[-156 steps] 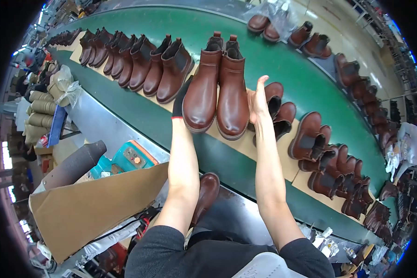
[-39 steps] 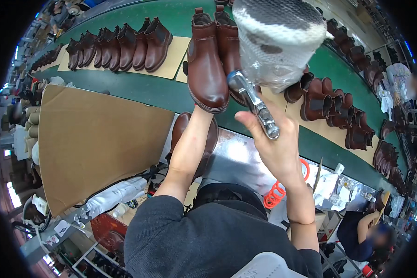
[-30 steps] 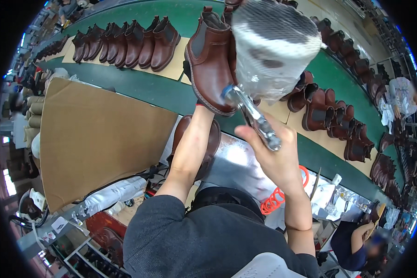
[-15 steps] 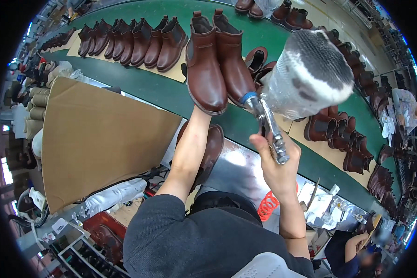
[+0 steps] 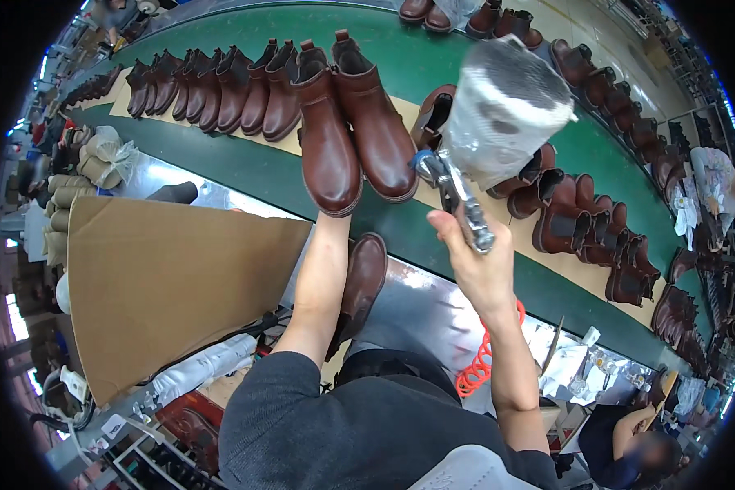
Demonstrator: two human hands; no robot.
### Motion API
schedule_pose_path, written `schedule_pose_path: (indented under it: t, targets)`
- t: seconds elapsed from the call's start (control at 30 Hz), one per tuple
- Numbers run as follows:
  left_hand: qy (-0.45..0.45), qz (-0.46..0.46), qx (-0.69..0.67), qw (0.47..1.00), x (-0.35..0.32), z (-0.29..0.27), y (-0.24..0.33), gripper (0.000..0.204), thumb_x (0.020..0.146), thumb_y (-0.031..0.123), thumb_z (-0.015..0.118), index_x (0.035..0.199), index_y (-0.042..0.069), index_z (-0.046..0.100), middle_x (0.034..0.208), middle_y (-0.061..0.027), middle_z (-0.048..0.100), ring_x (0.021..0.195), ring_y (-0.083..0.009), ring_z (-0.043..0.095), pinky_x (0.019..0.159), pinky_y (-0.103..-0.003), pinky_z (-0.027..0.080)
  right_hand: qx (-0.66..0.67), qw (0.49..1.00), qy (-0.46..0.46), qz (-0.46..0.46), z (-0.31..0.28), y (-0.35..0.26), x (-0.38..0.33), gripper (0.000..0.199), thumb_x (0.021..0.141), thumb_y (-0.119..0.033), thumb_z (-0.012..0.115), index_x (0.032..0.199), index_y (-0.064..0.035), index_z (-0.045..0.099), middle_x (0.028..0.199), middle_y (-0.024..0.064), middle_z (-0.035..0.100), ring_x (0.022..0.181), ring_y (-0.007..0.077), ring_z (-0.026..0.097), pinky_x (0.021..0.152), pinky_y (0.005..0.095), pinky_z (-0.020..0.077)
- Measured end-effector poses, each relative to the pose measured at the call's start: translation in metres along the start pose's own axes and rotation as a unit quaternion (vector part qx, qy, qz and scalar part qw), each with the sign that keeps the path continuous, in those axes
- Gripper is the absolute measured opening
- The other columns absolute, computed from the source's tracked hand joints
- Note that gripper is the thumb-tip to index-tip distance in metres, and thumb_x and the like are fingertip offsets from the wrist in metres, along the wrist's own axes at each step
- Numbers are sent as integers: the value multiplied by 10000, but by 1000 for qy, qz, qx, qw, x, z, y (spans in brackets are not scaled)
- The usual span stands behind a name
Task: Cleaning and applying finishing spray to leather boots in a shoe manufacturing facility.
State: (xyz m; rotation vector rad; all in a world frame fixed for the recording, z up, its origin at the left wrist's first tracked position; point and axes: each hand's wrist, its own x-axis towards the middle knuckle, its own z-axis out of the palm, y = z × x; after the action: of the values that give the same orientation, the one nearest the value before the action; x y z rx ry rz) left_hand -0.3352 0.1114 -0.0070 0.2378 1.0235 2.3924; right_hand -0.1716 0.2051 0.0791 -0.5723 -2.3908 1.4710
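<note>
A pair of brown leather ankle boots is held up over the green table, toes toward me; the left boot (image 5: 331, 151) and the right boot (image 5: 377, 131) stand side by side. My left forearm reaches up beneath them, and the boots hide my left hand, which supports them. My right hand (image 5: 483, 265) is closed around a metal spray gun (image 5: 463, 204). On the gun sits a cup wrapped in clear plastic and whitish mesh (image 5: 506, 114). The blue-ringed nozzle (image 5: 424, 160) points left, close to the right boot's toe.
Rows of brown boots (image 5: 229, 90) stand on cardboard strips across the green table (image 5: 220, 24). A cardboard sheet (image 5: 171, 286) leans at left. Another boot (image 5: 363, 282) lies below my left forearm. A red coiled hose (image 5: 478, 371) hangs by my right arm. A co-worker (image 5: 621, 445) sits lower right.
The boot pair has shifted left, and its toes have swung apart. My right hand and the spray gun have moved left and slightly up. The view has shifted a little too.
</note>
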Motion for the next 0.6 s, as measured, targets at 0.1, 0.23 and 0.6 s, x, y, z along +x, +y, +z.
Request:
schedule_pose_path:
  t: [0.1,0.23,0.6]
  targets:
    - [-2,-12,5,1000,10,-1,-1,358,936,222,582,1226,27,505,1116,-73,568,1041,-166,562,895,-300,472,126,990,5,55,-8,16,-5,219,844,-118,686,989,43,650,847,99,674,690,81,547,647,242,464]
    - [-14,-16,16,1000,40,-6,8,360,935,219,584,1228,26,504,1118,-75,566,1047,-167,561,901,-299,470,203,974,27,95,-32,52,-27,183,857,-48,643,1010,52,634,954,105,679,896,145,619,816,285,482]
    - [-100,-88,118,984,141,-18,0,371,932,191,579,1253,24,495,1160,-81,561,1076,-182,553,951,-313,441,84,947,133,278,-94,137,-126,263,933,-166,534,1019,77,584,984,135,640,935,213,609,877,356,458]
